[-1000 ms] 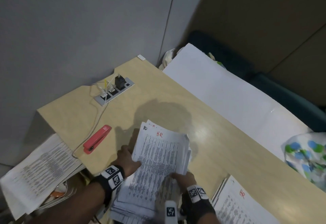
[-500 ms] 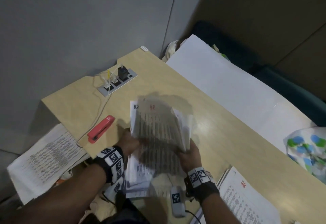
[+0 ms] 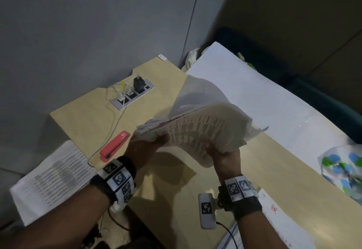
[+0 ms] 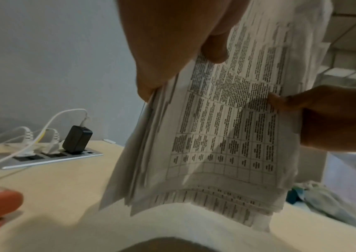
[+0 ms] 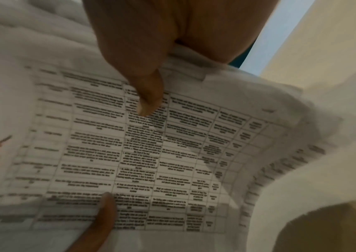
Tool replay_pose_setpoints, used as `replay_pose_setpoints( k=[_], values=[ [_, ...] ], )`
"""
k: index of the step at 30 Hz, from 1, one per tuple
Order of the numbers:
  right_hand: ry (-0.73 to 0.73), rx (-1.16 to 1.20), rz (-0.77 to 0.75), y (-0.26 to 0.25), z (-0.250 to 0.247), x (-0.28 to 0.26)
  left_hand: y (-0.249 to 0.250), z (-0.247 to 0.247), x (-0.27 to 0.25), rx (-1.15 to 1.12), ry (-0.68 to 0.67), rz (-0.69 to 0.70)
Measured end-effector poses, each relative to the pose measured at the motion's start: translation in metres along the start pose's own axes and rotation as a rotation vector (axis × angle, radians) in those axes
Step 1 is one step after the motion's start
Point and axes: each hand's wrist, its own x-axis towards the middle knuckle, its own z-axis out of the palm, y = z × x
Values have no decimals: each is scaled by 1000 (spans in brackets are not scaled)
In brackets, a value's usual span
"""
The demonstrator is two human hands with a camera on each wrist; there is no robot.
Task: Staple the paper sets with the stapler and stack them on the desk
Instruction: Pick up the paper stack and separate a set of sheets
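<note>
Mid-way through the gather-and-square-up step, going by the look of it: thick, floppy bundle of white printed paper sheets [image 3: 197, 131] up in the air over the pale wooden surface [image 3: 94, 115], nothing stapled in this set yet. Left hand [image 3: 146, 148] clamped on the bundle's edge nearest the red plastic stapler [image 3: 114, 146], thumb on top, fingers under. Right hand [image 3: 225, 155] gripping the far edge from the stapler, thumb pressed onto the printed table. Bundle bowed up between the two grips, loose corners fanning out on the side away from the stapler.

Long axis roughly running away from the body, toward the grey power socket strip [image 3: 133, 96] end of the surface, top page tilted rather than flat. Stapler lying flat just beside the left hand, untouched, long axis slanted toward the socket strip.

Next up, probably: tap the edges even, peel off one set, free a hand for the stapler. Sloppy sheets likely to slip, so firm pinch needed at the corner.
</note>
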Motion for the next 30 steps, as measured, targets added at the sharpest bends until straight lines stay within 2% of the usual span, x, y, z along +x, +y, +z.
replay_pose_setpoints(
  k=[2,5,7,10,13,15,18,21,23,24,30],
  values=[
    [-15,-27,38,4,2,-4,-4,0,-3,6,-38,49],
    [77,94,-6,9,-6,-3,-9,-5,-2,-7,-4,130],
    [113,132,-43,2,-8,1,-10,-11,5,-29,-53,184],
    [108,50,-144,-5,-6,8,-3,-14,11,-73,-163,133],
    [19,-42,-166,-4,1,12,4,-7,17,-104,-86,94],
    [-31,-81,-168,-4,1,9,15,-5,15,-104,1,215],
    [4,-108,-201,-8,-1,7,24,-7,17,8,102,346],
    [140,-203,-452,-13,-5,14,22,-6,20,101,100,506],
    [128,-278,-582,-15,-7,21,15,-6,21,153,64,644],
    [102,-290,-576,-17,-7,23,12,-6,22,158,61,674],
    [66,-147,-499,-15,-6,19,15,-5,18,16,151,562]
  ],
)
